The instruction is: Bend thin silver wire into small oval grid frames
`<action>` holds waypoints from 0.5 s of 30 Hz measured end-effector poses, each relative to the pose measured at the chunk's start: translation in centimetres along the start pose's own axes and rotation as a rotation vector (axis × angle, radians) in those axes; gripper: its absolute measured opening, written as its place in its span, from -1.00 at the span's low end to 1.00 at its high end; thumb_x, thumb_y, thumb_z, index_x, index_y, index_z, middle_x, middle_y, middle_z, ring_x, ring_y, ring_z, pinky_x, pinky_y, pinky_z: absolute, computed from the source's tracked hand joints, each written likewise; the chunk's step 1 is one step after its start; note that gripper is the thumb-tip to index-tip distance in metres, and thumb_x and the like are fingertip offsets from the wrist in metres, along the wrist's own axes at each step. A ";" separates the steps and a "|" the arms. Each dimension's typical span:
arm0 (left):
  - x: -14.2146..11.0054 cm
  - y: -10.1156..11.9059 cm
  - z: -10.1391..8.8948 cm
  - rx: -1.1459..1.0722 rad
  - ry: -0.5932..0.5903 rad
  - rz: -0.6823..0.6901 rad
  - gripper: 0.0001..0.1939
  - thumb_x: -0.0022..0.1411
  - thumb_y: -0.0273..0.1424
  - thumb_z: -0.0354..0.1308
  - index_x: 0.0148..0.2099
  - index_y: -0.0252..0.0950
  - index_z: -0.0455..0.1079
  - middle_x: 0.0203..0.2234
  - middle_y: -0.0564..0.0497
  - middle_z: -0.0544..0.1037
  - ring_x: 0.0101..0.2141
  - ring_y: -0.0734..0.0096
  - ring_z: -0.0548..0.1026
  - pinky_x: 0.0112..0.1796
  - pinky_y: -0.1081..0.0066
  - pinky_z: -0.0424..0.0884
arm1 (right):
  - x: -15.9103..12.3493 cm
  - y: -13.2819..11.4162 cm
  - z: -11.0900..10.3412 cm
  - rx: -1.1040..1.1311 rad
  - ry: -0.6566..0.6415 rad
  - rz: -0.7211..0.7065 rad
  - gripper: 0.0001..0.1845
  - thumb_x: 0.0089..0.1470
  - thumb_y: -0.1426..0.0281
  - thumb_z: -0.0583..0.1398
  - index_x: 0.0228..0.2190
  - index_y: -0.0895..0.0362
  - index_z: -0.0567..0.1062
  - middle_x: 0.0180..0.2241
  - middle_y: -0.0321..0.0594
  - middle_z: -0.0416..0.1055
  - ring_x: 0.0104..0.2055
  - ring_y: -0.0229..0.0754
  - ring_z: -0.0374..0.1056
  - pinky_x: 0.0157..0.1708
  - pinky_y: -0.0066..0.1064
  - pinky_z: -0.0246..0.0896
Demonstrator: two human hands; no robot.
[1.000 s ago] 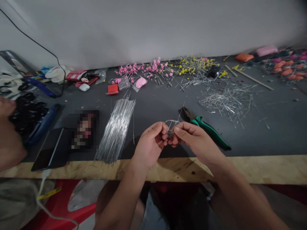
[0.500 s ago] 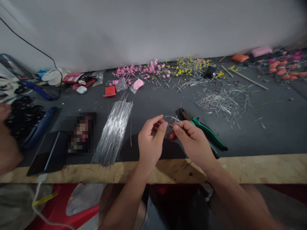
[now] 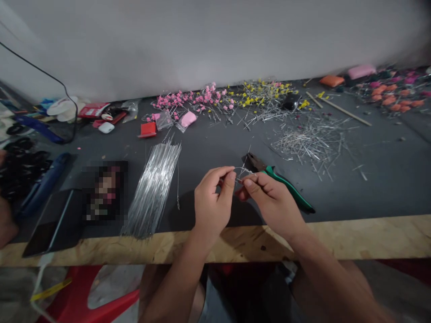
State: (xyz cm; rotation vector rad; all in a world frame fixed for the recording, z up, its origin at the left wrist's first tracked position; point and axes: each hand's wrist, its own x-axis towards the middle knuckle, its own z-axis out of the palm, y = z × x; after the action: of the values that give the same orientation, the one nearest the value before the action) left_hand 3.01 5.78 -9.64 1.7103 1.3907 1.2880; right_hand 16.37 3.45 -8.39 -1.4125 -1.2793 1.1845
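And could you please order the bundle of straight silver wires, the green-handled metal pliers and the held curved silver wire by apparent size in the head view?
1. Bundle of straight silver wires
2. Green-handled metal pliers
3. Curved silver wire (visible part)

bare fingers (image 3: 228, 183) and forearms (image 3: 186, 273), greyish-blue cloth (image 3: 213, 305) below

Dark grey tabletop (image 3: 208, 143) has a pale wood front edge (image 3: 357, 233). A silver wire bundle (image 3: 153, 188) lies left of centre, a single wire (image 3: 178, 184) just beside it. Green-handled pliers (image 3: 290, 186) lie right, scattered wire pieces (image 3: 308, 141) behind. Pink-tipped wires (image 3: 191, 99) and yellow-tipped wires (image 3: 266, 93) run along the back; a red packet (image 3: 148, 129) sits nearer.
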 end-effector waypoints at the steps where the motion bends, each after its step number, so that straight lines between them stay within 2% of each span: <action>1: 0.0 0.1 0.0 -0.005 -0.010 -0.012 -0.85 0.27 -0.35 0.13 -0.17 -0.25 0.49 -0.30 -0.01 0.59 -0.30 0.44 0.52 -0.25 0.45 0.43 | 0.0 0.0 0.0 0.003 -0.004 0.003 -0.78 0.21 0.33 0.08 -0.44 0.11 0.41 -0.51 -0.29 0.47 -0.40 -0.24 0.38 -0.34 -0.40 0.23; 8: 0.2 0.5 -0.5 -0.204 -0.095 -0.224 -0.83 0.25 -0.29 0.13 -0.22 -0.25 0.48 -0.38 0.03 0.59 -0.37 0.44 0.50 -0.32 0.47 0.41 | 0.2 0.1 -0.2 0.058 -0.056 0.021 -0.76 0.22 0.32 0.08 -0.45 0.12 0.42 -0.50 -0.28 0.46 -0.40 -0.25 0.37 -0.30 -0.38 0.25; 15: 0.2 -0.4 -1.0 -0.499 -0.217 -0.371 -0.83 0.24 -0.27 0.14 -0.29 -0.25 0.45 -0.42 0.07 0.50 -0.45 0.51 0.38 -0.37 0.47 0.33 | 0.1 0.3 0.0 0.162 -0.125 0.020 -0.76 0.22 0.31 0.09 -0.45 0.11 0.43 -0.49 -0.30 0.42 -0.36 -0.25 0.37 -0.27 -0.38 0.27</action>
State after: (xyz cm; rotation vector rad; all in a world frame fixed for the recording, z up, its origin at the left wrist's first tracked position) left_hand 1.91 5.94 -9.59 1.1526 1.0794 1.0858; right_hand 16.41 3.54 -8.71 -1.2525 -1.2266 1.3767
